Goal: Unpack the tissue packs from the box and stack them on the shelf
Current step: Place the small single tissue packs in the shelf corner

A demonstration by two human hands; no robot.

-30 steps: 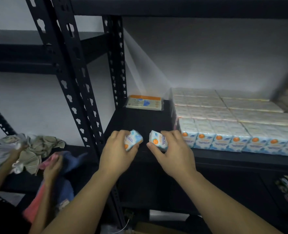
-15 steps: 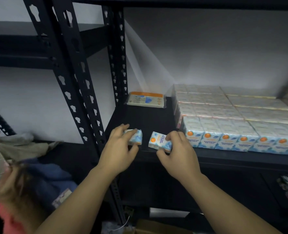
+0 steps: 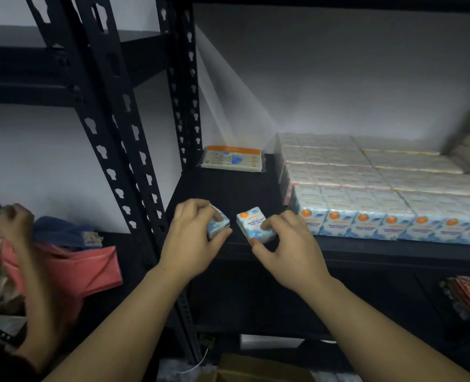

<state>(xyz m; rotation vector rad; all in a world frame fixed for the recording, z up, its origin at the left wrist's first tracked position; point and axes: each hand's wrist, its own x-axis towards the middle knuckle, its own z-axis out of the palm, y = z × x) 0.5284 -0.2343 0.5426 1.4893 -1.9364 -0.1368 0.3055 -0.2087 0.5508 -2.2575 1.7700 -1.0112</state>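
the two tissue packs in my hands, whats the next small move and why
Probably slide the right hand's pack rightward against the stacked row's end and set it down. The bare shelf beside the row is open, and the left hand holds a second pack to follow.

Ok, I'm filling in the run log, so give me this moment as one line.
stage: placing | left hand: holds tissue pack | right hand: holds second tissue pack | shelf: stacked packs on right

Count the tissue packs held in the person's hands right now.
2. One tissue pack is gripped in the left hand; the other pack is in the right hand. Both are at the shelf's front edge. None seems hidden.
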